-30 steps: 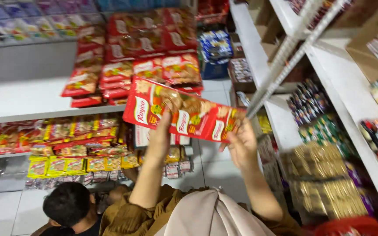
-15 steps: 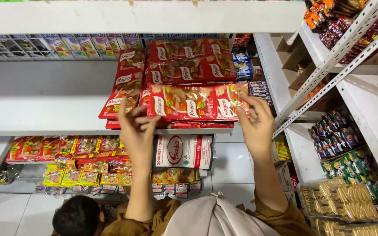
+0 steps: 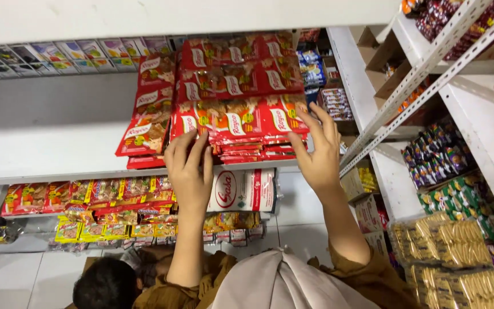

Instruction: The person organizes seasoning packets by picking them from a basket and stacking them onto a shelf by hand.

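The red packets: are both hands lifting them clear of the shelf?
No. The red packets lie on the white shelf, with the left hand and right hand pressed against their front edge.

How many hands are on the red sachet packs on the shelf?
2. The left hand presses the front stack's left end; the right hand is at its right end. No other hands visible on the red sachet packs.

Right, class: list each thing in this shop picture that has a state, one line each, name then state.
Left hand: open, fingers flat on the strip's left end.
Right hand: open, fingers spread on the strip's right end.
Strip of red sachets: lying on the stack.
Stack of red sachets: piled on the white shelf.
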